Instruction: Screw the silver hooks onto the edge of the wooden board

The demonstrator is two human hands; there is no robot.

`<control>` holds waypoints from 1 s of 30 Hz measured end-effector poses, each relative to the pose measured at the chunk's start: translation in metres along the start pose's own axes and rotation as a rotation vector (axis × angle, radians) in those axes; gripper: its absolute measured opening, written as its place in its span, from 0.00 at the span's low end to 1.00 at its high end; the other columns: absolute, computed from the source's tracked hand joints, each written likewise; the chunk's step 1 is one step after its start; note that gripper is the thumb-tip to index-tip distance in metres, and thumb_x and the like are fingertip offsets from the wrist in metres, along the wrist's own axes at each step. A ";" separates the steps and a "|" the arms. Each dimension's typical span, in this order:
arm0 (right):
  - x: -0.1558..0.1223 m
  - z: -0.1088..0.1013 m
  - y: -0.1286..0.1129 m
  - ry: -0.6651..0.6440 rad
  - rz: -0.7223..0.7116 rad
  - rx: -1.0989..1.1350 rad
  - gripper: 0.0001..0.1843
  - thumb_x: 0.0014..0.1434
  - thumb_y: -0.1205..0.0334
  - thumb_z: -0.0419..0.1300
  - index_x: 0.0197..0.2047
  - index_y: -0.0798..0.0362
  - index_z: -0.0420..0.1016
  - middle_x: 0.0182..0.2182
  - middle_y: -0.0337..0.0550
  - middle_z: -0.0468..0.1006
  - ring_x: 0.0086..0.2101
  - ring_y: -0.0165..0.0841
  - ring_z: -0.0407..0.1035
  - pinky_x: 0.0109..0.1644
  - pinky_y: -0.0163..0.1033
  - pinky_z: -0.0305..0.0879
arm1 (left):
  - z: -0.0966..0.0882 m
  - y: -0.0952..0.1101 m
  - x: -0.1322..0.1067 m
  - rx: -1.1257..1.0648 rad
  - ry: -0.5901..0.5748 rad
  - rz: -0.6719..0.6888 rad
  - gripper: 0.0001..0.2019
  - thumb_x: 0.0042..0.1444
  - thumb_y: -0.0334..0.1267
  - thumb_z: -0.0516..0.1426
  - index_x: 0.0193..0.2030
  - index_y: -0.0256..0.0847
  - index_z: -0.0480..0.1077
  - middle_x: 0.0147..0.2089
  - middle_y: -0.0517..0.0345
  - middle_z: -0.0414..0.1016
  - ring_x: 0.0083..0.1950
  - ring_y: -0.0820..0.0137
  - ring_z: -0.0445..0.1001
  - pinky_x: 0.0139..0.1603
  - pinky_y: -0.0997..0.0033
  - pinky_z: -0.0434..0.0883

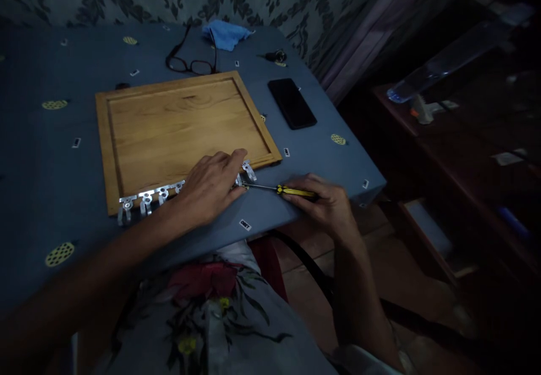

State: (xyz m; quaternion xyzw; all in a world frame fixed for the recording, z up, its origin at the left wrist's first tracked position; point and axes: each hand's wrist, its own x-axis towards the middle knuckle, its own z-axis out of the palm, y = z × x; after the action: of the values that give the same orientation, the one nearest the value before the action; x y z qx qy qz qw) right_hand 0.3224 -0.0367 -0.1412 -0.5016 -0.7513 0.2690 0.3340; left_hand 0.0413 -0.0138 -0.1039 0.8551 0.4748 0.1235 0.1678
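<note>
A framed wooden board (177,132) lies flat on the table, and a silver metal hook rail (158,193) runs along its near edge with several double hooks hanging over the side. My left hand (211,186) lies across the rail's right part, thumb and fingers closed around it and covering some of the hooks. In my right hand (323,203) is a screwdriver (296,192) with a yellow and black handle, held nearly level. Its shaft points left, and the tip meets the rail close to my left thumb; the exact contact point is too small to make out.
Behind the board lie eyeglasses (192,66), a blue cloth (227,34) and a small dark object (275,56), perhaps keys. A black phone (291,103) rests right of the board. The table's edge (279,225) is near my lap. A dark side shelf holds a clear bottle (448,59).
</note>
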 end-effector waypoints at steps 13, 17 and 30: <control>-0.017 -0.015 0.007 0.148 0.113 0.005 0.08 0.61 0.53 0.72 0.43 0.45 0.87 0.38 0.43 0.87 0.39 0.40 0.81 0.44 0.43 0.76 | -0.003 0.003 0.001 0.012 -0.021 -0.010 0.27 0.67 0.36 0.62 0.68 0.39 0.58 0.61 0.43 0.79 0.66 0.53 0.75 0.64 0.51 0.72; -0.016 -0.009 0.005 0.155 0.102 0.003 0.09 0.62 0.52 0.71 0.43 0.45 0.87 0.39 0.43 0.88 0.39 0.40 0.82 0.44 0.43 0.76 | -0.004 0.004 0.001 0.024 -0.043 -0.022 0.27 0.67 0.37 0.63 0.68 0.37 0.58 0.62 0.42 0.78 0.66 0.52 0.74 0.65 0.51 0.72; -0.015 -0.002 0.000 0.074 0.066 0.028 0.10 0.63 0.52 0.70 0.44 0.46 0.88 0.35 0.43 0.86 0.36 0.38 0.80 0.41 0.41 0.76 | -0.003 0.004 0.001 0.008 -0.023 -0.025 0.28 0.66 0.37 0.63 0.68 0.38 0.58 0.61 0.42 0.79 0.65 0.52 0.75 0.63 0.51 0.72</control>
State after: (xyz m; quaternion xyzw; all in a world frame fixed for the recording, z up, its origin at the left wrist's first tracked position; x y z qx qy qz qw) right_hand 0.3281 -0.0509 -0.1433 -0.5313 -0.7175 0.2715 0.3595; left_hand 0.0436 -0.0140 -0.0993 0.8511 0.4840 0.1094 0.1712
